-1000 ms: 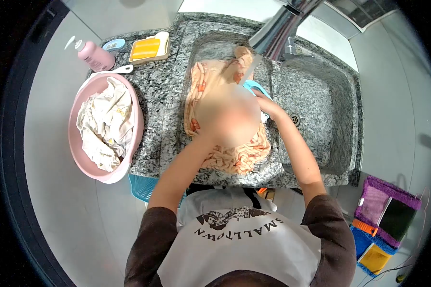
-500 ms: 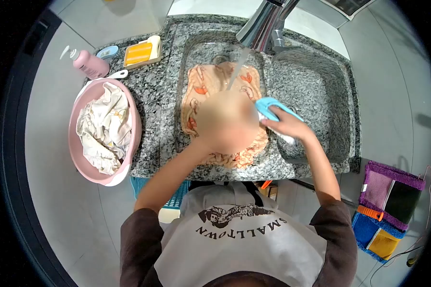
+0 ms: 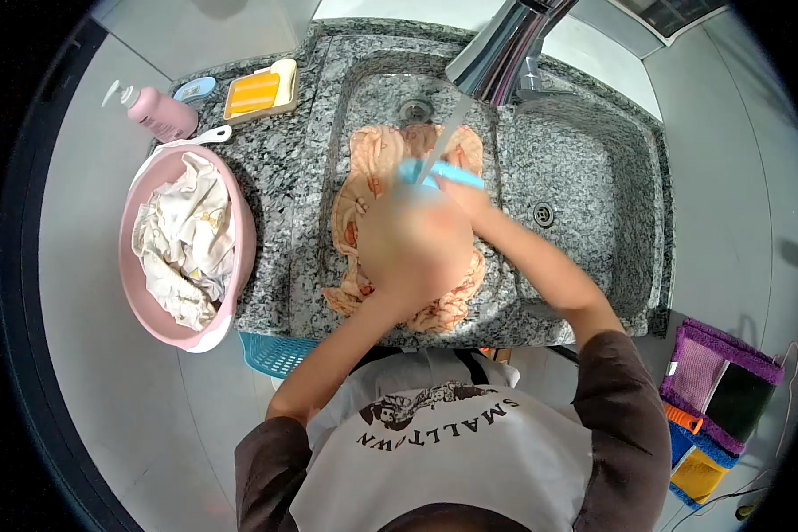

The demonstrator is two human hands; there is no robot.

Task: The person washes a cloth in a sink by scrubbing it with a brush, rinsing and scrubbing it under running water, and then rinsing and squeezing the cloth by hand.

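Note:
A wet peach-coloured cloth with red and dark prints [image 3: 346,213] lies spread and wrinkled in the left sink basin. My right hand [image 3: 466,197] is closed around a light-blue scrub brush [image 3: 457,175], which is over the upper part of the cloth. Lower down, on the cloth, is my left hand [image 3: 410,266]; a blur covers its fingers, so their pose does not show. From the tap [image 3: 492,55], a stream of water [image 3: 446,137] runs down beside the brush.
To the left stands a pink basin [image 3: 246,239] holding white clothes [image 3: 186,230]. Behind it are a pink pump bottle [image 3: 161,113], a blue oval item [image 3: 195,89] and a soap dish [image 3: 288,105] with soap bars. The right sink basin [image 3: 585,177] adjoins the left one.
My right hand has carried the brush left, from the divider between the basins to over the cloth under the water. The cloth has become more bunched, its lower edge shifted.

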